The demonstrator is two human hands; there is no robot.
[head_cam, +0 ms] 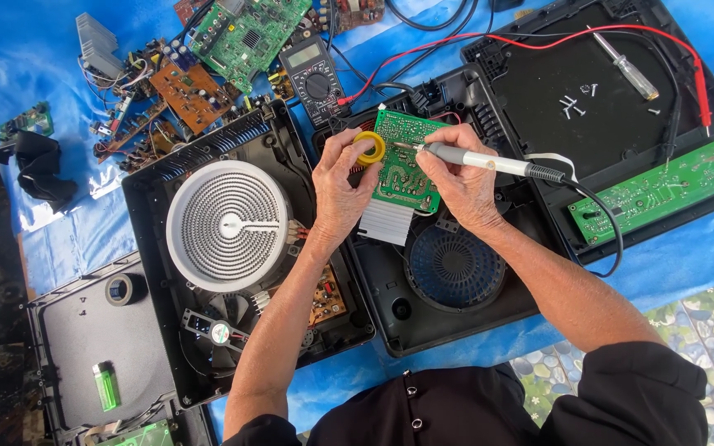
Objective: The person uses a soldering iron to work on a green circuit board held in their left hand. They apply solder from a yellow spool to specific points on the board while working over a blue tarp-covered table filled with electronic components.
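Soldering iron on a green circuit board, held over an opened cooker.

The left hand [342, 183] pinches the circuit board [405, 161] and a yellow ring [370, 148] above the black housing [423, 289]; the right hand [460, 177] is closed round the soldering iron [489, 163], tip on the board; a slip could burn the thumb beside it or bridge joints; its cord [609, 227] may snag; a multimeter [316, 78], red leads [539, 37] and loose screws [573, 105] crowd behind.
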